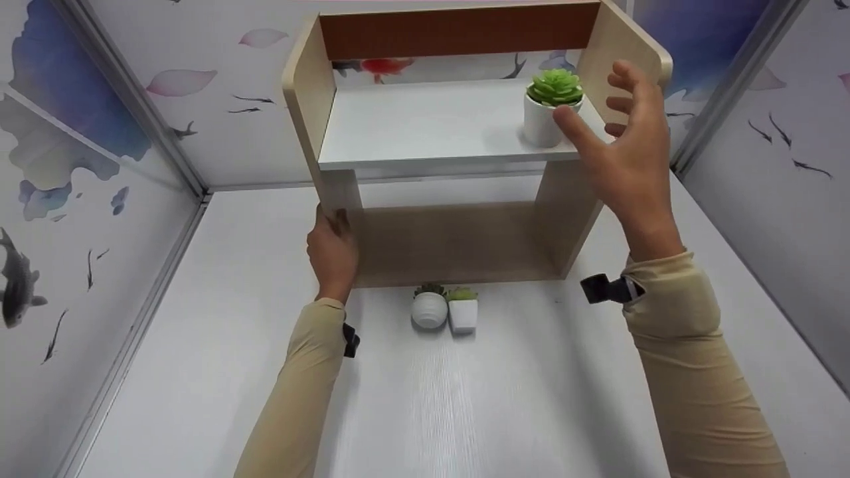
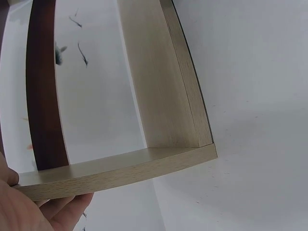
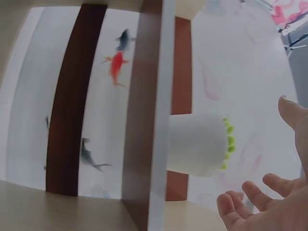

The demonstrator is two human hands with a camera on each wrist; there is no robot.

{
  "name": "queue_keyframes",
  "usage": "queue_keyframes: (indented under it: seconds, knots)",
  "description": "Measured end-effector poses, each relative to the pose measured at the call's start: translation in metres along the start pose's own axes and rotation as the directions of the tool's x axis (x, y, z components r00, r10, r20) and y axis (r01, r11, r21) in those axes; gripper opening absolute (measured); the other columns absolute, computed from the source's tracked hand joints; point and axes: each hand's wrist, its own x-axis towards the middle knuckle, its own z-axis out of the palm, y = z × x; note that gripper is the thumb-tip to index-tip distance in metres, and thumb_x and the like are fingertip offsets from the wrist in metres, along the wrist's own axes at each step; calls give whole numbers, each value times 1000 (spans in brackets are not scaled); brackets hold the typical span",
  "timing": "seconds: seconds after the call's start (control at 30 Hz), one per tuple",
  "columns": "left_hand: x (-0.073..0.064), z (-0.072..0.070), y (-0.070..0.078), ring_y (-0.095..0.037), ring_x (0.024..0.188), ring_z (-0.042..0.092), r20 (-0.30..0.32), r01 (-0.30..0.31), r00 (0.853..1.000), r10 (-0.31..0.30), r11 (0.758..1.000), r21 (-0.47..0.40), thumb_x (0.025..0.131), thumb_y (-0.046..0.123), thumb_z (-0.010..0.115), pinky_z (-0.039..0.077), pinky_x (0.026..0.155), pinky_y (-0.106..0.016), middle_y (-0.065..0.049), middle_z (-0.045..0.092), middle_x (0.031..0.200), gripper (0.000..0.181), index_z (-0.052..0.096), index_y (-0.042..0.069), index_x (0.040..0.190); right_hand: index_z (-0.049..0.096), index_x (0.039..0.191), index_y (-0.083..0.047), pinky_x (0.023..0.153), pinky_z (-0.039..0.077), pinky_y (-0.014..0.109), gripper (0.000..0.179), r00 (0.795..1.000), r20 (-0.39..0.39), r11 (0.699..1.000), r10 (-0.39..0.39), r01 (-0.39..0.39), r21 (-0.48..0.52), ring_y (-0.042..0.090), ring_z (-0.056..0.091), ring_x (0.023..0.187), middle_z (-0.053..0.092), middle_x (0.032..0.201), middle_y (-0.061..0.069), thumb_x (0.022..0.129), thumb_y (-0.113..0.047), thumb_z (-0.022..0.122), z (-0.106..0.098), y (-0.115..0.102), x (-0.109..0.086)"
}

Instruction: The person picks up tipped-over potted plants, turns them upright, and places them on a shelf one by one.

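A small wooden shelf unit [image 1: 425,119] with pale side panels and a white upper board stands on the table. My left hand [image 1: 332,255] grips the front edge of its left side panel; in the left wrist view, the thumb and fingers [image 2: 72,211] lie on either side of that panel. On the right part of the upper board sits a potted succulent [image 1: 541,123], bright green in a white pot. Beside it, my right hand [image 1: 634,159] is spread, thumb overlapping the pot in the head view. The right wrist view shows these fingers [image 3: 257,197] apart from the pot.
Two smaller potted plants stand on the white table [image 1: 518,398] in front of the unit: a round white pot [image 1: 429,311] and a square white pot [image 1: 463,315]. Printed wall panels [image 1: 80,166] enclose the table at the left, back and right.
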Motion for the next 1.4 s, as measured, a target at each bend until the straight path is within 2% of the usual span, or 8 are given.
queue_keyframes:
  seconds: [0.23, 0.4, 0.47, 0.63, 0.7, 0.9, 1.13, 1.4]
  knots:
    - [-1, 2, 3, -31, 126, 64, 16, 8, 1000, -8, 1000, 11, 110, 21, 50, 51, 101, -48, -20, 63, 138, 43, 48, 0, 147, 41, 154, -14, 106, 39, 33, 77, 998, -32, 993, -51, 54, 108, 18, 47, 133, 44, 152, 3, 90, -32, 79, -12, -11, -28]
    - [-1, 3, 3, -29, 99, 70, 31, 27, 999, -27, 1000, 10, 110, 23, 49, 51, 76, -43, -21, 71, 119, 43, 48, 2, 148, 44, 152, -15, 106, 38, 35, 71, 996, -44, 990, -79, 84, 113, 18, 46, 133, 46, 151, 0, 91, -29, 78, -12, -16, -48]
    - [-1, 3, 3, -28, 97, 70, 39, 31, 999, -31, 999, 13, 110, 24, 49, 50, 73, -43, -21, 71, 117, 43, 48, 3, 148, 45, 152, -16, 107, 38, 36, 69, 996, -43, 991, -74, 78, 113, 18, 46, 134, 46, 151, -2, 92, -29, 77, -11, -15, -56]
    - [-1, 2, 4, -30, 116, 69, 29, 22, 999, -23, 1000, 20, 110, 23, 49, 54, 89, -47, -21, 67, 132, 44, 48, 1, 148, 44, 152, -18, 110, 37, 40, 67, 999, 1, 993, -50, 49, 110, 19, 45, 137, 45, 152, -4, 94, -31, 75, -7, -5, -73]
    - [0, 1, 3, -31, 117, 68, 18, 24, 1000, -25, 999, 21, 110, 23, 49, 54, 91, -49, -22, 66, 133, 44, 48, 1, 148, 43, 153, -17, 111, 37, 41, 66, 999, 32, 992, -43, 39, 120, 18, 45, 138, 45, 152, -4, 96, -31, 73, -4, 0, -79]
    - [0, 0, 2, -31, 119, 68, 17, 32, 999, -32, 999, 29, 111, 25, 47, 54, 92, -49, -20, 66, 134, 43, 48, 2, 147, 40, 154, -12, 113, 37, 43, 64, 994, 112, 989, 6, -22, 149, 16, 45, 138, 45, 153, 0, 99, -28, 70, 10, 17, -103]
    - [0, -3, 2, -32, 123, 65, 7, 25, 1000, -25, 999, 28, 111, 24, 47, 52, 97, -50, -20, 65, 136, 42, 49, 2, 147, 42, 153, -8, 112, 38, 44, 65, 983, 186, 988, 16, -44, 146, 21, 46, 138, 46, 151, 4, 99, -29, 71, 38, 40, -123]
    - [0, 0, 2, -33, 118, 68, 3, 30, 1000, -30, 999, 44, 110, 22, 49, 54, 92, -50, -21, 68, 130, 41, 50, 2, 146, 43, 153, -10, 108, 41, 44, 68, 952, 301, 988, 56, -96, 121, 22, 48, 133, 47, 147, 5, 98, -37, 72, 71, 64, -141]
